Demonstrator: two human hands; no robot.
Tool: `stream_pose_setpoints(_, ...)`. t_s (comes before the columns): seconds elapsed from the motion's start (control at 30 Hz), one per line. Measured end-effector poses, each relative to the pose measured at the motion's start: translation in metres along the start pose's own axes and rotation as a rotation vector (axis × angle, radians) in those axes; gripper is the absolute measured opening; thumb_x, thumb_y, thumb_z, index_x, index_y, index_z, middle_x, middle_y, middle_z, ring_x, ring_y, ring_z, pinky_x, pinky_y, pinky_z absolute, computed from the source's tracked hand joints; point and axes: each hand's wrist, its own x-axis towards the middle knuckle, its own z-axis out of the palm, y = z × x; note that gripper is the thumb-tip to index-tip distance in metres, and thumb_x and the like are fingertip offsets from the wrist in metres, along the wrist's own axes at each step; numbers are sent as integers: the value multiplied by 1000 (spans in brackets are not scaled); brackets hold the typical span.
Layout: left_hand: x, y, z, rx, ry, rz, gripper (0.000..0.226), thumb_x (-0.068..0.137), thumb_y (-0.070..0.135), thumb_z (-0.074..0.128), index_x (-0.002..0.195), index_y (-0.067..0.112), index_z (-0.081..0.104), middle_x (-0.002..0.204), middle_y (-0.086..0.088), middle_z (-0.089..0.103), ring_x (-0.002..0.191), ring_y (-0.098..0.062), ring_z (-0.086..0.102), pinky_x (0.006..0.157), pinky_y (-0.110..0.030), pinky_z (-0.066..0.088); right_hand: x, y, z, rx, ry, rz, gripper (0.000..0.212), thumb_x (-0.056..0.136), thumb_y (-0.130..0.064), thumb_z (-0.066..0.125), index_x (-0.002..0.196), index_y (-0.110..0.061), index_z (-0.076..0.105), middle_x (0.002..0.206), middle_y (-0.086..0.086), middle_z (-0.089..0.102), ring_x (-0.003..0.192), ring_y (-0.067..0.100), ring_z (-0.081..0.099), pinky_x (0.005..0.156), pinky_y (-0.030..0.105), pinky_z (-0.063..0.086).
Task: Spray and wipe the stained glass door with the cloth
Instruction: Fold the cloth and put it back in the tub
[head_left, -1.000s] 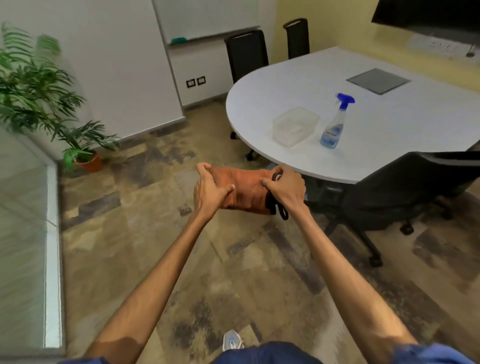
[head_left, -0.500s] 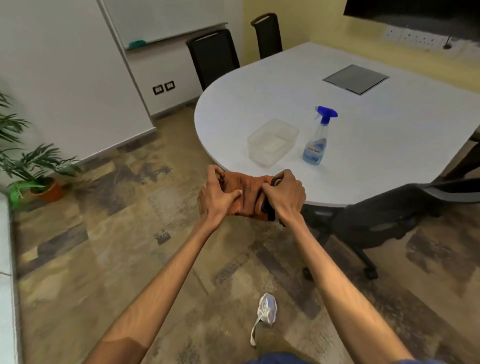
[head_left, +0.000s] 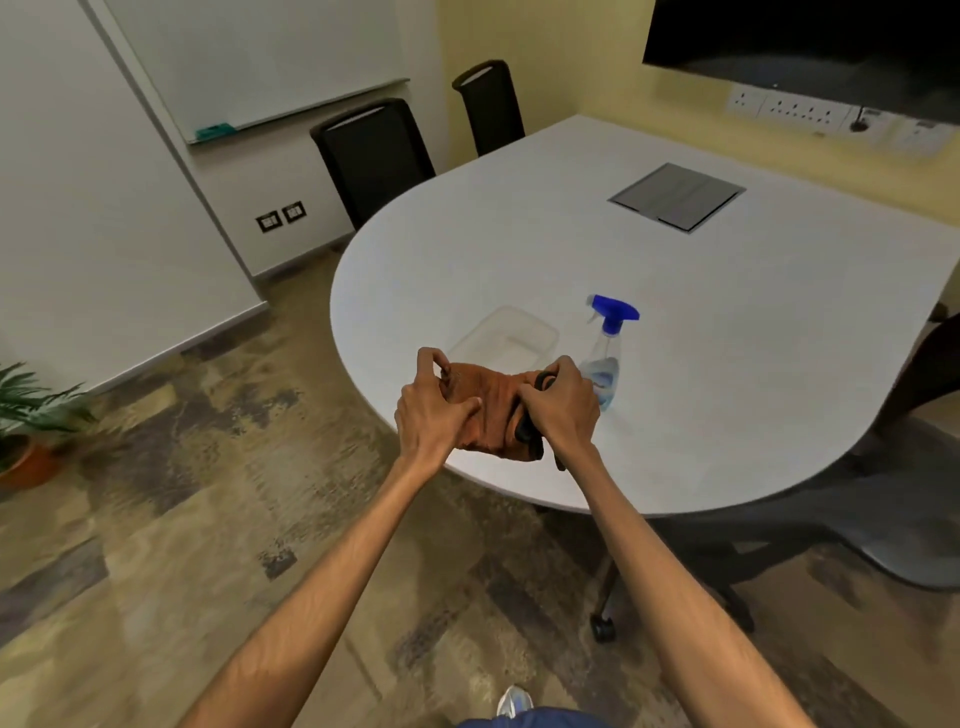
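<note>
An orange cloth (head_left: 492, 410) with a dark edge is bunched between both my hands, over the near rim of the white table (head_left: 727, 322). My left hand (head_left: 431, 415) grips its left end and my right hand (head_left: 563, 408) grips its right end. A clear spray bottle (head_left: 605, 353) with a blue trigger head stands upright on the table just beyond my right hand. The glass door is out of view.
A clear plastic container (head_left: 506, 338) sits on the table behind the cloth. Black chairs (head_left: 374, 150) stand at the table's far side and another chair (head_left: 883, 519) at the right. A potted plant (head_left: 31, 426) is at the left edge.
The view has swung right and closer to the table; the glass panel at the left has left the view. Both hands have carried the cloth forward and bunched it tighter.
</note>
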Motion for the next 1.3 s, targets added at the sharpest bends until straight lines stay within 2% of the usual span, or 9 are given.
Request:
stream_pose_setpoints(0.1, 13, 5, 10, 24, -15, 2, 56, 65, 29, 81, 101, 30, 38, 64, -5, 64, 57, -24, 59, 53, -34, 44, 14, 5, 5, 39, 1, 13, 28, 82, -32, 68, 91, -15, 47, 76, 2, 56, 72, 22, 57, 62, 32, 41)
stream_pose_setpoints(0.23, 16, 2, 14, 22, -41, 27, 53, 66, 26, 82, 99, 31, 40, 64, -3, 64, 57, -20, 58, 53, -34, 45, 15, 8, 7, 49, -24, 33, 26, 82, -28, 68, 91, -15, 48, 79, 3, 58, 72, 21, 55, 62, 30, 38)
stream_pose_setpoints(0.3, 101, 10, 57, 22, -123, 52, 51, 66, 25, 82, 98, 31, 42, 65, -4, 64, 58, -19, 58, 54, -36, 47, 96, 7, 32, 57, 57, 150, 26, 82, -27, 68, 91, -15, 47, 79, 2, 57, 72, 20, 53, 62, 29, 36)
stream_pose_setpoints(0.47, 110, 14, 60, 27, -145, 54, 47, 67, 27, 81, 97, 31, 44, 67, -5, 65, 60, -23, 59, 56, -36, 48, 103, 12, 32, 35, 72, 170, 28, 82, -31, 69, 91, -16, 48, 80, 2, 58, 75, 21, 54, 67, 31, 37)
stream_pose_setpoints(0.63, 174, -8, 83, -21, -214, 43, 41, 76, 29, 77, 107, 29, 50, 81, 6, 65, 82, -26, 66, 68, -30, 41, 149, 8, 61, -8, 111, 312, 32, 86, -37, 71, 103, -14, 56, 87, 2, 60, 79, 20, 53, 73, 32, 39)
stream_pose_setpoints(0.73, 215, -26, 93, 3, -302, 30, 42, 78, 31, 78, 112, 27, 53, 103, -2, 72, 97, -27, 67, 75, -32, 45, 167, 4, 81, 21, 105, 300, 25, 81, -31, 71, 96, -16, 58, 84, 5, 67, 78, 26, 61, 69, 32, 46)
stream_pose_setpoints(0.97, 291, -66, 118, 177, -608, -6, 52, 68, 27, 83, 112, 24, 55, 98, 2, 67, 96, -28, 65, 79, -35, 51, 189, 9, 134, -21, 12, 421, 26, 79, -33, 74, 94, -15, 62, 83, 3, 65, 89, 30, 65, 68, 27, 40)
stream_pose_setpoints(1.17, 299, -95, 145, 354, -775, 67, 53, 67, 18, 78, 114, 18, 53, 98, -3, 69, 87, -25, 66, 70, -32, 49, 190, 24, 167, -163, -248, 536, 58, 74, -48, 80, 109, -11, 53, 101, 6, 63, 97, 28, 62, 70, 30, 41)
stream_pose_setpoints(1.3, 297, -100, 159, 432, -705, 204, 43, 68, 9, 67, 109, 13, 53, 87, -6, 67, 83, -26, 62, 71, -33, 43, 192, 25, 179, -325, -265, 465, 27, 84, -23, 69, 103, -8, 56, 102, 9, 67, 91, 25, 63, 65, 29, 42)
